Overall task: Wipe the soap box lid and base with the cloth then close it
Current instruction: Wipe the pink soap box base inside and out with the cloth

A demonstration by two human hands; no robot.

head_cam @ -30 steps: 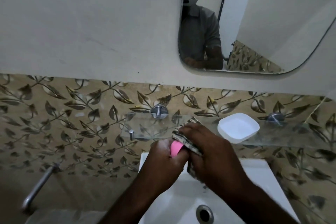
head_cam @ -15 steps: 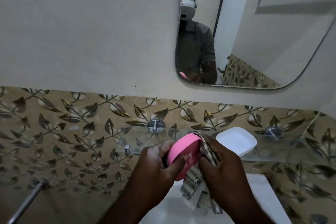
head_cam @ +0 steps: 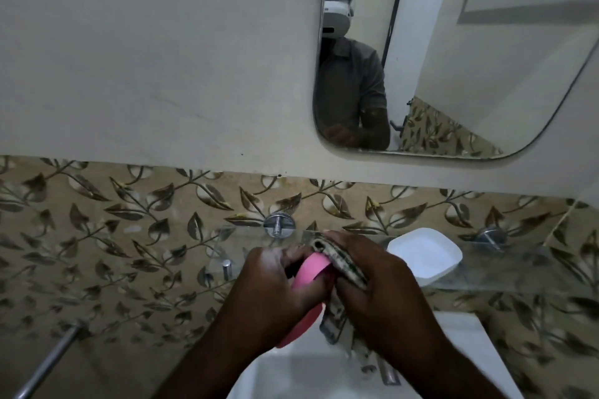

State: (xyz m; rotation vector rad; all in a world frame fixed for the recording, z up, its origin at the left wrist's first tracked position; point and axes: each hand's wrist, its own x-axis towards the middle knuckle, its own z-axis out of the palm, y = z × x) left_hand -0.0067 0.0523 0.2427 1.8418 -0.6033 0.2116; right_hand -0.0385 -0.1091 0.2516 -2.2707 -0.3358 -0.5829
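My left hand (head_cam: 275, 288) grips the pink soap box part (head_cam: 309, 274), held on edge above the sink; which half of the box it is cannot be told. My right hand (head_cam: 379, 285) holds a patterned cloth (head_cam: 343, 264) pressed against the pink part's right side, with the cloth's loose end hanging down below. The white soap box part (head_cam: 424, 254) lies apart on the glass shelf (head_cam: 505, 272), just right of my right hand.
A white sink (head_cam: 291, 372) lies below my hands. The glass shelf is fixed to the leaf-patterned tile wall by chrome mounts (head_cam: 278, 224). A metal bar (head_cam: 48, 363) sticks out at lower left. A mirror (head_cam: 453, 58) hangs above.
The pink part came up into view from between my hands, then tilted more on edge. The cloth stays against it under my right hand, and the view has shifted a little.
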